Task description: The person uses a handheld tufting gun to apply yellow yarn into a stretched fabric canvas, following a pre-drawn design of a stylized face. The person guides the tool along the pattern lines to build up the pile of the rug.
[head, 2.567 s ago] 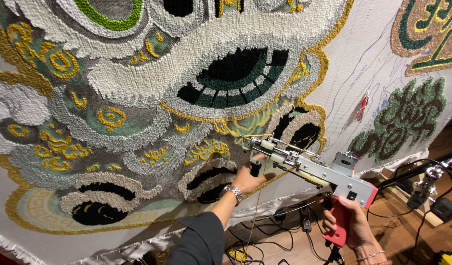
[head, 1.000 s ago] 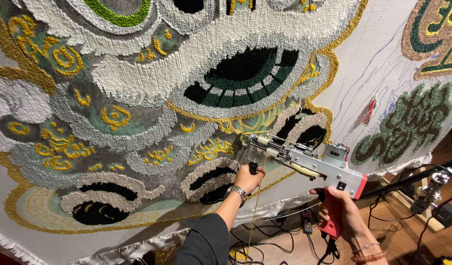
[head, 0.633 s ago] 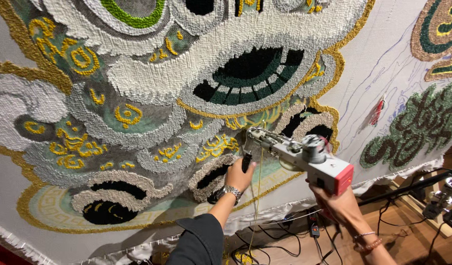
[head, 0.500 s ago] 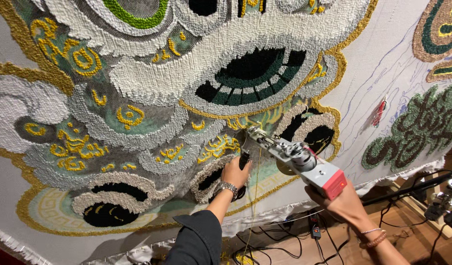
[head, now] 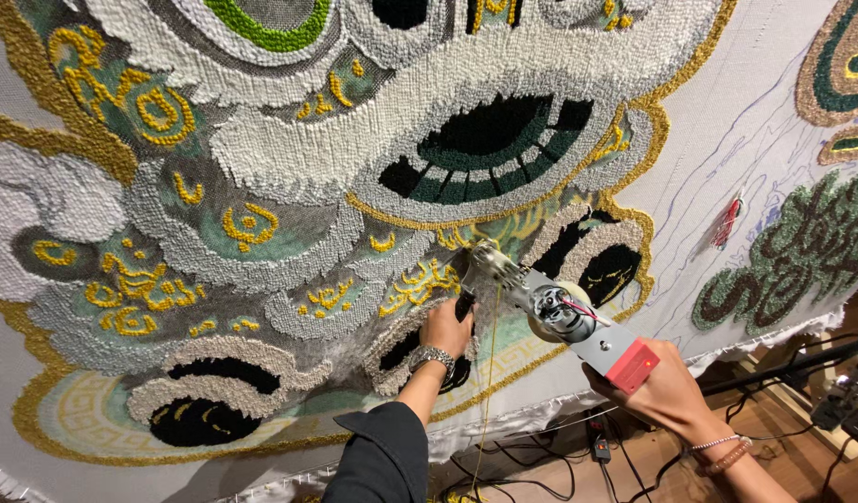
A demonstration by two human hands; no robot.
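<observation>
Both hands are clamped on a tufting gun (head: 559,312): the left hand (head: 445,328) grips its front handle, the right hand (head: 666,391) its rear grip. The gun's tip presses into the tufted rug (head: 261,214), and a yellow yarn (head: 487,373) hangs below it.

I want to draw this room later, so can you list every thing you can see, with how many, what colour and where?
Big tufted rug: one, white, grey, green, gold and black, stretched across most of the view.
Second tufted piece: one, dark green and grey, right side of the cloth.
Red yarn tuft: one, on the bare cloth, right.
Tufting gun: one, silver with a red end, tip against the rug.
Yellow yarn strand: one, hanging below the gun.
Cables: several, black, on the wooden floor.
Left hand: on the gun's front handle, wearing a silver watch.
Right hand: holding the gun's rear grip, beaded bracelets on the wrist.
</observation>
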